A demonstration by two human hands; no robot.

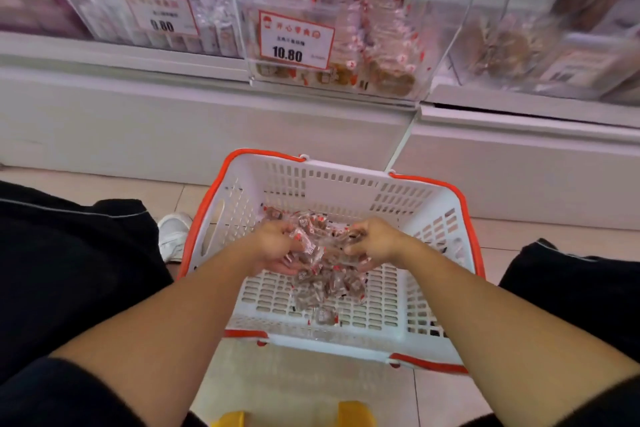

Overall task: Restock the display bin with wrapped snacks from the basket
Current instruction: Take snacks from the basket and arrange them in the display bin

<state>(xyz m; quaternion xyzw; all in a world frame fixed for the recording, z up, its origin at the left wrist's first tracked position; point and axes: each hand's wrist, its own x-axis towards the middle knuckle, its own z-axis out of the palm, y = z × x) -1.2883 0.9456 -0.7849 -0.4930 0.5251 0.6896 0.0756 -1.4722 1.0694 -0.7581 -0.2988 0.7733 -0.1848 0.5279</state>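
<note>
Left hand [273,243] and right hand [375,243] clutch clear-wrapped brown snacks [323,274] in white slotted basket [346,184]; clear plastic display bin [343,45] waits at twelve o'clock

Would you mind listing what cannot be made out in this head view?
- Small print on the 10.80 price tag: too small.
- Neighbouring bins: motion-blurred.
- Snacks under the left hand and right hand: hidden by fingers.
- Yellow object: cut off by the bottom edge.

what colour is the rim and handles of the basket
Orange-red, on a white slotted basket; the head view shows it along the top edge and the handles.
</note>
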